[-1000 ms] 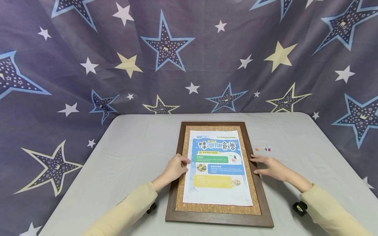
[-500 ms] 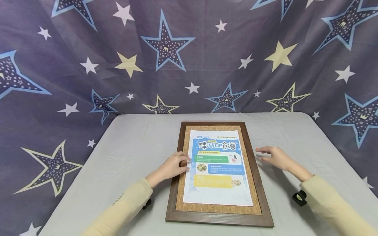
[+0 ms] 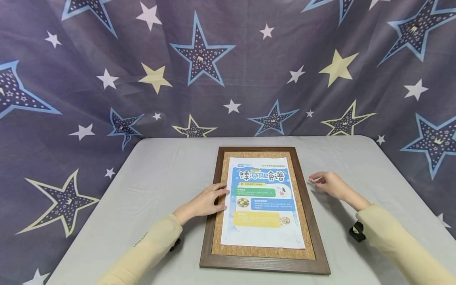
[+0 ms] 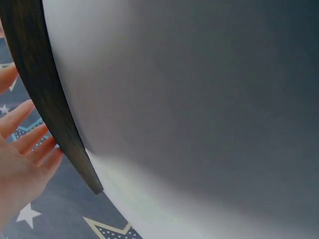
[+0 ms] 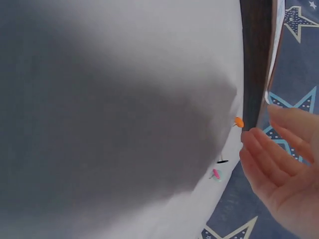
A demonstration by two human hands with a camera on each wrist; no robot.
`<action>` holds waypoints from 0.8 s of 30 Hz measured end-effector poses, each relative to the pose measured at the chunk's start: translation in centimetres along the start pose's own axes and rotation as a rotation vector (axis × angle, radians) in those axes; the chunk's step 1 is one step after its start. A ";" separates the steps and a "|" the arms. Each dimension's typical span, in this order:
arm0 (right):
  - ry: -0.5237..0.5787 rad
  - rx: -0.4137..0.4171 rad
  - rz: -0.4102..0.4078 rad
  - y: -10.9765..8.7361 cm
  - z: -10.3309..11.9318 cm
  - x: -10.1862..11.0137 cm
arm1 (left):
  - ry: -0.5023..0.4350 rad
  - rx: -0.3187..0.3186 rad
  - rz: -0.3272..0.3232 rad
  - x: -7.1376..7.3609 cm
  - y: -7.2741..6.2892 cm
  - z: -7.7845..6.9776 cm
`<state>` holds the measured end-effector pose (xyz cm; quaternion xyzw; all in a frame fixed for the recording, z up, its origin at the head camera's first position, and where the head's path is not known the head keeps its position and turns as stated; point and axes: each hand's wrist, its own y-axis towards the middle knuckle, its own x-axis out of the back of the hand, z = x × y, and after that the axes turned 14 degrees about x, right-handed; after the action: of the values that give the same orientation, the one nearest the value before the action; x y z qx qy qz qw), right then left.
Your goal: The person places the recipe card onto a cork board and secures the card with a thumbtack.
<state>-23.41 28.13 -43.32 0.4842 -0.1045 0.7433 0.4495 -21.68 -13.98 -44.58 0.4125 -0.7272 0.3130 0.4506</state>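
Observation:
A printed poster (image 3: pixel 261 233) with Chinese text lies on a cork board (image 3: pixel 263 252) in a brown wooden frame (image 3: pixel 263 264). My left hand (image 3: pixel 203 202) rests across the frame's left side, its extended fingertips touching the paper's left edge. Right of the frame, my right hand (image 3: pixel 335 185) hovers low over the table, fingers loosely bent. An orange push pin (image 5: pixel 239 122) sits just beyond its fingertips, apparently not pinched. Farther along are a pink pin (image 5: pixel 215 174) and a dark pin (image 5: pixel 223 160); in the head view my hand hides them.
A grey cloth covers the table (image 3: pixel 160 166). Behind it hangs a dark curtain (image 3: pixel 246 79) printed with stars. Black wrist camera mounts (image 3: pixel 357 231) sit under both sleeves.
My right hand has left the frame's right side and moved right and away to the orange pin. The left hand has shifted slightly left, its fingers extending more. Frame and poster stay put.

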 end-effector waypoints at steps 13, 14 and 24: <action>-0.014 -0.056 -0.018 1.1 -1.4 -0.7 | 0.068 -0.015 0.067 0.2 -0.1 -0.1; -0.007 -0.060 -0.022 1.1 -1.5 -0.7 | 0.067 -0.017 0.069 0.2 -0.2 -0.1; -0.016 -0.099 -0.010 1.7 -1.8 -0.8 | 0.069 -0.015 0.083 0.3 -0.2 -0.1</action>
<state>-25.74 27.75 -44.42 0.4677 -0.1421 0.7311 0.4759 -21.51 -14.11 -44.29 0.3674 -0.7300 0.3403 0.4651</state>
